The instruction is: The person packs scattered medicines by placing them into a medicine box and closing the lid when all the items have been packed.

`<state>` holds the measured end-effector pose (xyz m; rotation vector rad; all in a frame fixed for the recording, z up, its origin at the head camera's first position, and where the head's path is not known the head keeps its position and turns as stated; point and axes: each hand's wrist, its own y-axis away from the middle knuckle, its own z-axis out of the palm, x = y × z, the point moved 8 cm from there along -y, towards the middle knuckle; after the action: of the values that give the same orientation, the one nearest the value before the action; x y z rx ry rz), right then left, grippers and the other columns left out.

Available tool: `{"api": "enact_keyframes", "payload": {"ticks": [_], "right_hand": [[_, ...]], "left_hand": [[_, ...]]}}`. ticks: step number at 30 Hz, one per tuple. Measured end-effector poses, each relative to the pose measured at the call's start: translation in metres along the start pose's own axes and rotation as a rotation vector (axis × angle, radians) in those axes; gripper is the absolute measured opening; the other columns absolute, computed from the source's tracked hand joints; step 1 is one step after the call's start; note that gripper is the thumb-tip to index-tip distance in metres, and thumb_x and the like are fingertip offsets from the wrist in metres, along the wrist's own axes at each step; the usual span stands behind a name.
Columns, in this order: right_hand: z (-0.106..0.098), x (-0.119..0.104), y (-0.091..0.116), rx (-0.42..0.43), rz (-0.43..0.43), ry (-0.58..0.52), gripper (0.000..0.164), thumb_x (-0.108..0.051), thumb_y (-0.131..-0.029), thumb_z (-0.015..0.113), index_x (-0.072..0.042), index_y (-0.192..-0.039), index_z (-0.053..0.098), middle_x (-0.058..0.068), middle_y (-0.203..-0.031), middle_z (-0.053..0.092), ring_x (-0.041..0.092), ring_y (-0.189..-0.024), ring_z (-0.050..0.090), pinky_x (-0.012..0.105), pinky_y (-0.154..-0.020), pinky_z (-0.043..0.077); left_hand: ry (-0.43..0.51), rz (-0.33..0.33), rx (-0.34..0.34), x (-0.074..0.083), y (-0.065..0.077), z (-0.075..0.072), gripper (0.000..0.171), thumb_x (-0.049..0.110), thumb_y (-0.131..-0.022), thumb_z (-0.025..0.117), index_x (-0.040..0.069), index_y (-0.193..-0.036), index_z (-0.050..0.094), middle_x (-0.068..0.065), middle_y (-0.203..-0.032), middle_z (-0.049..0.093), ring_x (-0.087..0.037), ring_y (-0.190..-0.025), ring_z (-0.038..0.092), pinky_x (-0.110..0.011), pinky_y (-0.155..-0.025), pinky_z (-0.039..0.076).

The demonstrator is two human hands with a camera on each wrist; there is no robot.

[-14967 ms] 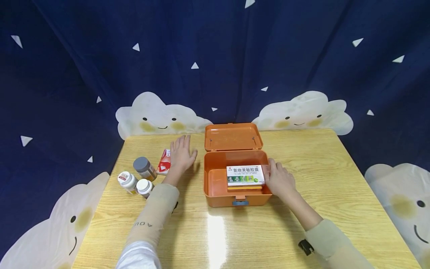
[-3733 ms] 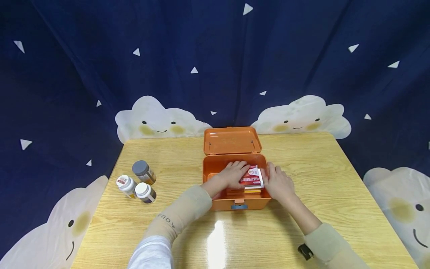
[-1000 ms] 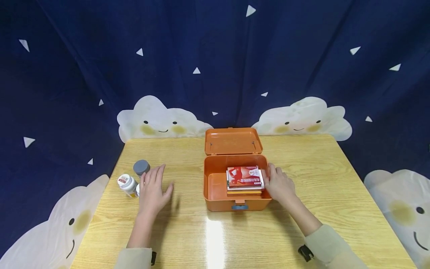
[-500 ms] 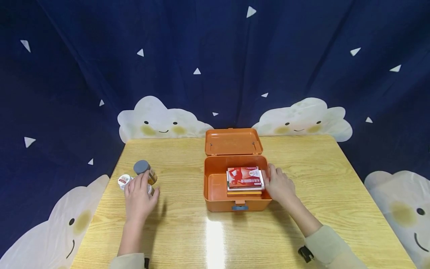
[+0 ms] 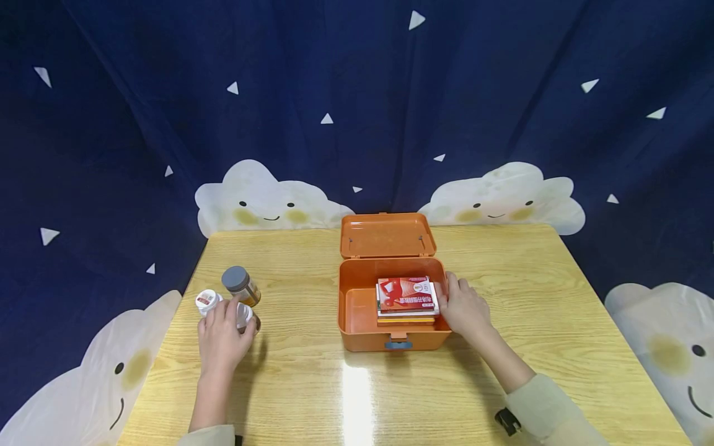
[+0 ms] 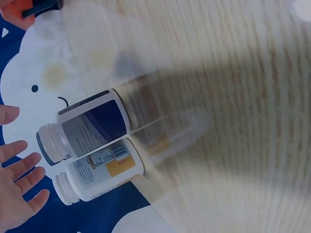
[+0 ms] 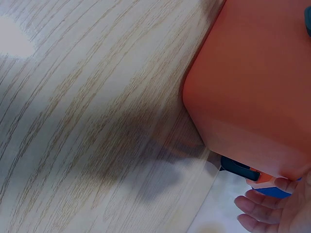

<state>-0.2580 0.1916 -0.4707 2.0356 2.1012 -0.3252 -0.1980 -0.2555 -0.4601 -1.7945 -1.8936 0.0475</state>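
In the head view my left hand [image 5: 222, 339] reaches over the front white-capped bottle [image 5: 243, 315], its thumb on the right side and its fingers on the left. The left wrist view shows those fingers [image 6: 17, 167] spread, just off the caps of two pill bottles, one with a blue and grey label [image 6: 95, 127], the other with a yellow patch [image 6: 108, 169]. My right hand [image 5: 466, 307] grips the right rim of the open orange box [image 5: 357, 341], thumb inside. Within the box lies a stack of medicine cartons, a red carton [image 5: 406, 293] on top.
A grey-lidded jar [image 5: 241, 285] and another white-capped bottle [image 5: 207, 300] stand beside my left hand. The box's lid [image 5: 387, 235] leans back toward the dark blue curtain [image 5: 379, 93]. The wooden table [image 5: 312, 396] has its far edge against that curtain.
The red carton has gone from the table onto the stack in the box. My left hand has since moved left to the bottles and lowered. The right hand stays on the rim.
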Motion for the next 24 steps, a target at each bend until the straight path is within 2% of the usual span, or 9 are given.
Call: {"api": "enact_keyframes", "payload": {"ticks": [9, 24], "right_hand": [[-0.001, 0.000, 0.000, 0.005, -0.002, 0.002, 0.049, -0.022, -0.089, 0.047, 0.000, -0.131, 0.036, 0.026, -0.109, 0.051, 0.044, -0.089, 0.054, 0.055, -0.064, 0.045], [-0.002, -0.001, 0.000, -0.016, 0.001, 0.006, 0.049, -0.023, -0.089, 0.046, -0.001, -0.131, 0.035, 0.026, -0.108, 0.051, 0.043, -0.088, 0.055, 0.054, -0.062, 0.045]], "left_hand": [[-0.017, -0.037, -0.040, -0.008, 0.004, 0.004, 0.047, 0.024, -0.078, 0.063, -0.002, -0.117, 0.053, -0.022, -0.106, 0.051, -0.040, -0.096, 0.046, -0.052, -0.077, 0.034], [-0.018, -0.064, -0.063, -0.019, 0.004, 0.012, 0.042, 0.022, -0.080, 0.063, 0.000, -0.114, 0.052, -0.022, -0.109, 0.048, -0.041, -0.099, 0.045, -0.054, -0.074, 0.036]]}}
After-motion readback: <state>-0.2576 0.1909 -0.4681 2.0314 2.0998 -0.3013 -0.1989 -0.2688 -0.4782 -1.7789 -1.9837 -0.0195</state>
